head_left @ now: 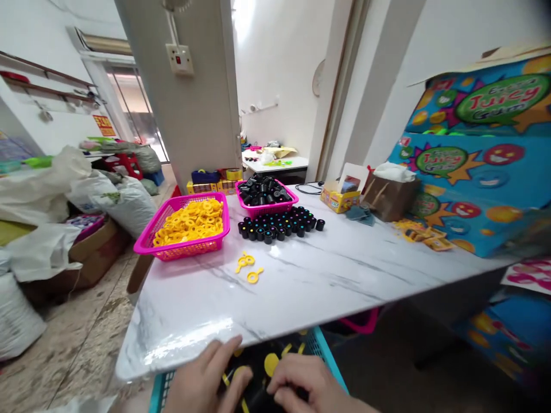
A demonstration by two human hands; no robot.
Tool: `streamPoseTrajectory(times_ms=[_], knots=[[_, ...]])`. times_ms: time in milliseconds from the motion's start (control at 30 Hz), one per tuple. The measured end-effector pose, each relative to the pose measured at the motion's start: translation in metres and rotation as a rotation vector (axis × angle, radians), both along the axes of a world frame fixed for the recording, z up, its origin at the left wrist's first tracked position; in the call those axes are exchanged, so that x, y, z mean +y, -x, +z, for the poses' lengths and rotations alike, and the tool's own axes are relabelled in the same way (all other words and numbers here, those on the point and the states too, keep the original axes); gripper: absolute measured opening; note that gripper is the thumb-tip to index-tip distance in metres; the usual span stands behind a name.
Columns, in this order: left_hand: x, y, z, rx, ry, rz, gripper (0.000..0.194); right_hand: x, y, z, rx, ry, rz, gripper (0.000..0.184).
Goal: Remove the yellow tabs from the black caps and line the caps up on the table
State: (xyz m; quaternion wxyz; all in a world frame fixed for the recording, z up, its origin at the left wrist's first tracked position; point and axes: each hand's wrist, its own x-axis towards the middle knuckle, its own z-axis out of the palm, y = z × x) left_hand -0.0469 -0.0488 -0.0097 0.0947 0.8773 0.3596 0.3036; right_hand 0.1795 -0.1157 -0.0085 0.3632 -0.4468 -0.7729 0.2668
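My left hand (206,378) is over a teal basket (330,358) at the table's front edge, thumb and fingers apart. Beside it, the curled fingers of my right hand (307,381) are closed low over the same basket; whatever they hold is hidden. Black parts with yellow discs and strips lie in the basket, and a yellow disc (271,364) shows between my hands. On the table ahead lie a few loose yellow rings with short handles (253,276).
A pink basket (185,250) holds yellow rings; another pink basket (269,210) holds black parts. Rows of short black cylinders (280,234) stand before it. To the right are a small yellow box (340,199), a brown bag (390,192) and large blue cartons (473,172). White sacks (124,201) stand left.
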Motion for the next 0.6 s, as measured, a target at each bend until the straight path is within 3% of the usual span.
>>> streamPoseTrajectory(times_ms=[100, 200, 267, 367, 467, 600], knots=[[0.038, -0.027, 0.033, -0.016, 0.106, 0.004, 0.024, 0.009, -0.014, 0.025, -0.015, -0.052, -0.029, 0.018], [0.08, -0.057, 0.047, -0.092, 0.213, -0.039, 0.035, 0.052, -0.049, 0.045, 0.006, -0.174, -0.181, 0.016], [0.103, -0.076, 0.048, -0.153, 0.276, -0.055, 0.039, 0.093, -0.088, 0.053, 0.031, -0.233, -0.41, 0.014], [0.129, -0.097, 0.042, -0.222, 0.379, -0.017, 0.036, 0.145, -0.15, 0.054, 0.154, -0.188, -0.792, 0.016], [0.15, -0.106, 0.034, -0.258, 0.452, 0.031, 0.032, 0.167, -0.181, 0.042, 0.172, -0.163, -0.89, 0.017], [0.18, -0.108, 0.027, -0.336, 0.462, 0.196, 0.031, 0.172, -0.178, 0.026, 0.201, -0.082, -0.843, 0.018]])
